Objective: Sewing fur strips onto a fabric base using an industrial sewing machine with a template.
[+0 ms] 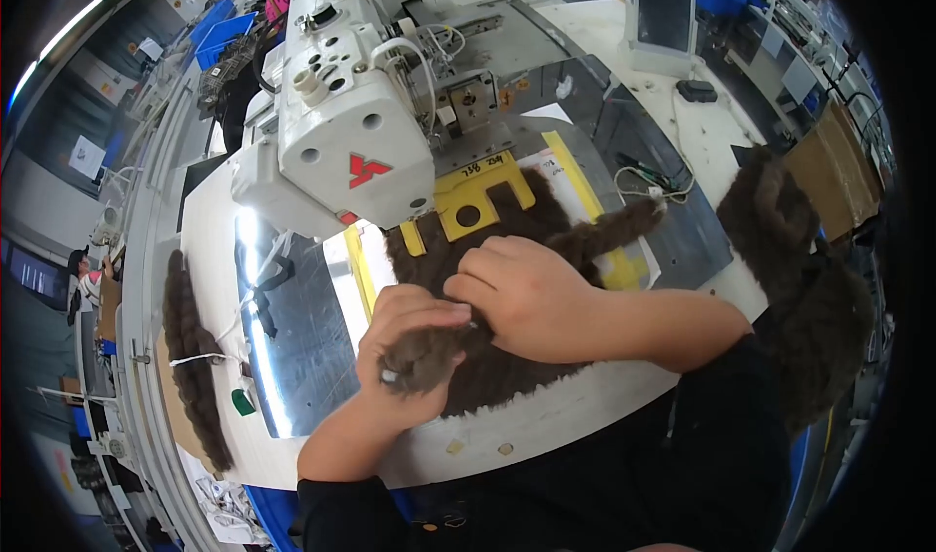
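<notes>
- Right under the white enamelled sewing machine head (336,113), a dark brown, shaggy faux-fur piece (487,259) lies spread on the white tabletop (585,396), its pile thick and matted, with a narrow furry limb reaching out to the right.
- Beneath the fur sits a flat yellow plastic template (478,199) with a round hole and square-cut edges, resting on a smooth grey, glossy clamp plate (312,328) that throws back the lamp light.
- On the near edge of the fur, the left hand (405,357) is curled around a rolled tuft; its fingers (419,310) are bent together and clamped on that lump of pile, with a small pale bit showing at the end.
- Crossing over it, the right hand (522,294) lies knuckles-up on the same piece; its fingers (468,287) are drawn together and pinch the fur just where the left hand holds it, the two hands touching.
- Off to the right, a heap of the same brown fur (799,269) hangs over the tabletop's edge.
- Far left, a long strip of brown fur (190,367) lies along a cardboard sheet, tied with white string.
</notes>
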Available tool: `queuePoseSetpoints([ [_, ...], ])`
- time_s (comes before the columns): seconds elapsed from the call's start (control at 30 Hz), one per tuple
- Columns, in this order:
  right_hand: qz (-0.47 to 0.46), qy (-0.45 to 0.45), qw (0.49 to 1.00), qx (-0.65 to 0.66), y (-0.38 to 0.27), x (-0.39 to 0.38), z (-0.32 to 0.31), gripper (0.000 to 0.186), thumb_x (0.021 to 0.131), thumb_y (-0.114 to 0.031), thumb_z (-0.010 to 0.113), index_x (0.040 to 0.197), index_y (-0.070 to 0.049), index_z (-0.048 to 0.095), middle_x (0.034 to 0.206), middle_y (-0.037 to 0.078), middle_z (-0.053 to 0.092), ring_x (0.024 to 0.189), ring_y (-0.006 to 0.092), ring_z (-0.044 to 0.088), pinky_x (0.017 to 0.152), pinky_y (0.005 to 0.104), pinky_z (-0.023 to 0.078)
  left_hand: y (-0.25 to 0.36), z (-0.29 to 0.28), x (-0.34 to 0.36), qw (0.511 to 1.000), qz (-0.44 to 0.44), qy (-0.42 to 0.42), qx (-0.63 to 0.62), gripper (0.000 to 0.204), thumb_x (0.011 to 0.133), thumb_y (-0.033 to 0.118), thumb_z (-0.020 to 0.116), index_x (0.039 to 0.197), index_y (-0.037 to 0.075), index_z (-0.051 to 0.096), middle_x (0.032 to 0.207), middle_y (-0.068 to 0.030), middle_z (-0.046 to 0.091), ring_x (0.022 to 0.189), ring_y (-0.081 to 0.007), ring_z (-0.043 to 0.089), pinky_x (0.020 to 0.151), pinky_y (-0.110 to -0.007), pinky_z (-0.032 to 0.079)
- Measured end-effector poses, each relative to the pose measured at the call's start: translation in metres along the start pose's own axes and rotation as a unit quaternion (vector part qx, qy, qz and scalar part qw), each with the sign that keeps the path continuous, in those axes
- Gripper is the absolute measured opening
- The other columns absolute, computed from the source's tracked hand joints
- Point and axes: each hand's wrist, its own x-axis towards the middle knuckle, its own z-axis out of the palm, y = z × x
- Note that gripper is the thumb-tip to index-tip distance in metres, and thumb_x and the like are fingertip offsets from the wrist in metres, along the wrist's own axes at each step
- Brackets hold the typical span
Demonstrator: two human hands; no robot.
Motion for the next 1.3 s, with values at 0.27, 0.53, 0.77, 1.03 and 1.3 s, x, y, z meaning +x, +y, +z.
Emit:
queuePoseSetpoints([
  [0.27, -0.018, -0.039, 0.999, -0.009, 0.001, 0.007, -0.041, 0.037, 0.077, -0.022, 0.086, 0.102, -0.005, 0.065, 0.095, 0.009, 0.059, 0.090, 0.0295, 0.060, 0.082, 0.0365, 0.048, -0.012, 0.008, -0.024, 0.933, -0.150, 0.077, -0.319, 0.055, 0.106, 0.049, 0.051, 0.118, -0.005, 0.051, 0.103, -0.0155, 0.064, 0.086, -0.0155, 0.060, 0.078, -0.029, 0.050],
  [0.53, -0.283, 0.145, 0.947, 0.048, -0.025, -0.004, -0.044, 0.016, 0.083, -0.006, 0.074, 0.077, -0.004, 0.059, 0.084, 0.006, 0.058, 0.070, 0.0223, 0.058, 0.083, 0.0387, 0.057, -0.008, 0.002, -0.015, 0.968, -0.185, -0.017, -0.170, 0.040, 0.110, 0.034, 0.045, 0.105, -0.003, 0.060, 0.092, -0.0071, 0.067, 0.078, -0.0121, 0.061, 0.071, -0.026, 0.049],
  [0.77, -0.256, 0.144, 0.956, 0.023, -0.029, -0.004, -0.026, 0.013, 0.076, -0.009, 0.067, 0.076, -0.005, 0.055, 0.079, 0.007, 0.051, 0.070, 0.0230, 0.054, 0.085, 0.0397, 0.056, -0.003, 0.002, -0.009, 0.987, -0.134, -0.046, -0.072, 0.022, 0.107, 0.017, 0.049, 0.100, -0.001, 0.060, 0.082, -0.0101, 0.063, 0.069, -0.0208, 0.061, 0.064, -0.030, 0.049],
  [1.03, -0.172, 0.122, 0.975, 0.069, -0.034, -0.002, -0.025, 0.019, 0.073, -0.007, 0.069, 0.074, -0.006, 0.050, 0.077, 0.007, 0.041, 0.069, 0.0254, 0.048, 0.074, 0.0400, 0.050, -0.002, 0.005, -0.005, 0.996, -0.060, -0.049, 0.054, 0.005, 0.096, 0.006, 0.059, 0.094, 0.002, 0.058, 0.072, -0.0141, 0.056, 0.060, -0.0351, 0.055, 0.056, -0.043, 0.043],
  [1.3, -0.141, 0.119, 0.973, 0.138, -0.034, -0.003, -0.023, 0.016, 0.072, 0.000, 0.067, 0.076, -0.004, 0.052, 0.080, 0.010, 0.041, 0.069, 0.0283, 0.046, 0.067, 0.0389, 0.045, -0.001, 0.006, 0.004, 0.992, -0.023, -0.072, 0.102, 0.005, 0.092, 0.003, 0.062, 0.093, 0.001, 0.057, 0.069, -0.0147, 0.055, 0.059, -0.0356, 0.055, 0.055, -0.045, 0.043],
])
